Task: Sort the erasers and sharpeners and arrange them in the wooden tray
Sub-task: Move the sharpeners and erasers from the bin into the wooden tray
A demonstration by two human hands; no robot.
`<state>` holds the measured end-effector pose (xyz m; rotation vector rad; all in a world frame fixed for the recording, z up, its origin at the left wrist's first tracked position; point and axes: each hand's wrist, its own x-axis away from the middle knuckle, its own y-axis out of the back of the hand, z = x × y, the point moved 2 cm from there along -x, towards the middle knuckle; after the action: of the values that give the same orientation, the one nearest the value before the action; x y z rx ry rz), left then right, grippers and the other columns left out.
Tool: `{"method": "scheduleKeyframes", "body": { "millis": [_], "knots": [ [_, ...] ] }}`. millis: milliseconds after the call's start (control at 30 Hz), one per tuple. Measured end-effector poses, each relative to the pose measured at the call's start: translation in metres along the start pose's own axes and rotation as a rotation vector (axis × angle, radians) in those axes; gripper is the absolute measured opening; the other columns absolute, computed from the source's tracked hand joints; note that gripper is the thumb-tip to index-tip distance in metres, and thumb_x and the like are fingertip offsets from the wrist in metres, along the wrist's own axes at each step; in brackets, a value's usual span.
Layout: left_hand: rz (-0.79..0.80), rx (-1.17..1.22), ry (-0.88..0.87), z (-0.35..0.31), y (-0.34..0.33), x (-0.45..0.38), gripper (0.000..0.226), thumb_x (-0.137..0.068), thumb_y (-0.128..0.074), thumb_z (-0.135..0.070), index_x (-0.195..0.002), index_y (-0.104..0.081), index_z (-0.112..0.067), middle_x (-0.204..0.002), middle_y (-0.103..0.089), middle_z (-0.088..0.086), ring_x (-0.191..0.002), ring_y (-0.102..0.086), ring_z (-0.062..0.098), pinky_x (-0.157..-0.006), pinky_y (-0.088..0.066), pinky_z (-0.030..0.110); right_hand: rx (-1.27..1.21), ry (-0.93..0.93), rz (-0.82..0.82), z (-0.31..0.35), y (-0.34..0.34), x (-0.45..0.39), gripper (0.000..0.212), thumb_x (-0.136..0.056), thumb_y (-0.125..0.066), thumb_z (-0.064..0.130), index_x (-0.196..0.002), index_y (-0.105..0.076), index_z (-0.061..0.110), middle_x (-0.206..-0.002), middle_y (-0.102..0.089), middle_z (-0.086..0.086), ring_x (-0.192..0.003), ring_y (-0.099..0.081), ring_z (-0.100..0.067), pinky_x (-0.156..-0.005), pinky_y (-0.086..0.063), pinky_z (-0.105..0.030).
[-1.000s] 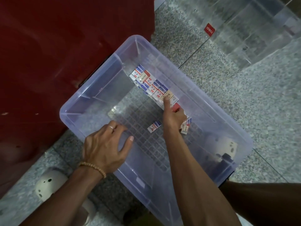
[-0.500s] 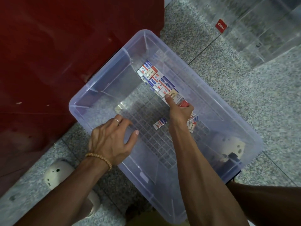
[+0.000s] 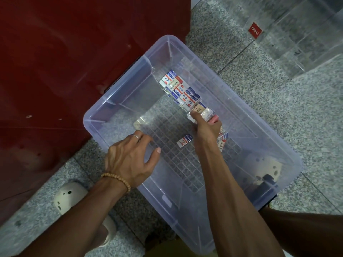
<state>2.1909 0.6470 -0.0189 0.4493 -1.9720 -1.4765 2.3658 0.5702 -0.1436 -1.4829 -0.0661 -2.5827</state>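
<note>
A clear plastic bin (image 3: pixel 241 105) stands on the speckled floor. A row of white, blue and red wrapped erasers (image 3: pixel 181 89) lies along its far right wall. My right hand (image 3: pixel 206 130) reaches inside to the row's near end, its thumb on a beige-wrapped eraser (image 3: pixel 201 110) and its fingers curled round it and a pink piece (image 3: pixel 213 120). More erasers (image 3: pixel 221 140) lie partly hidden under that hand. One loose eraser (image 3: pixel 184 140) sits on the bin floor just left of the wrist. My left hand (image 3: pixel 130 158) lies on the near left rim, fingers bent over it.
A dark red cabinet (image 3: pixel 74 62) stands against the bin's left side. A clear acrylic box with a red label (image 3: pixel 297 34) is at the far right. A white clog (image 3: pixel 68 199) is near my left arm; another clog (image 3: pixel 267 169) shows through the bin.
The view has shifted a little. My right hand stays at the near end of the eraser row, its fingers now tighter round the erasers. My left hand keeps its place on the rim.
</note>
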Motion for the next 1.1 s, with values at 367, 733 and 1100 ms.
{"method": "scheduleKeyframes", "body": {
  "millis": [367,733,1100],
  "knots": [
    [-0.019,0.003,-0.013,0.001,-0.001,0.001,0.043,-0.088,-0.037,-0.053,-0.104,-0.063,-0.022,-0.098,-0.063,-0.002,-0.078,-0.065,0.020,-0.057,-0.047,0.031,-0.194,-0.050,0.095,0.006,0.010,0.003,0.053,-0.084,-0.074,0.001,-0.129,-0.048,0.005,-0.114,-0.070,-0.016,-0.098,-0.072,-0.029,-0.080,-0.061,-0.041],
    [0.068,0.353,0.107,0.000,0.018,-0.002,0.035,-0.099,-0.039,-0.045,-0.120,-0.057,-0.023,-0.117,-0.051,-0.005,-0.095,-0.062,0.015,-0.081,-0.051,0.035,-0.111,0.134,0.392,0.060,0.019,0.084,0.018,-0.090,-0.059,-0.005,-0.105,-0.061,0.006,-0.088,-0.071,-0.011,-0.081,-0.068,-0.024,-0.066,-0.058,-0.030],
    [-0.404,0.953,0.234,-0.009,0.135,0.046,0.014,-0.098,-0.052,-0.033,-0.106,-0.062,-0.028,-0.099,-0.056,-0.015,-0.088,-0.059,-0.001,-0.081,-0.056,0.038,0.118,0.265,0.743,0.099,-0.003,0.230,0.045,-0.075,-0.072,0.001,-0.119,-0.060,0.005,-0.097,-0.070,-0.012,-0.089,-0.068,-0.024,-0.074,-0.059,-0.036]
  ]
}}
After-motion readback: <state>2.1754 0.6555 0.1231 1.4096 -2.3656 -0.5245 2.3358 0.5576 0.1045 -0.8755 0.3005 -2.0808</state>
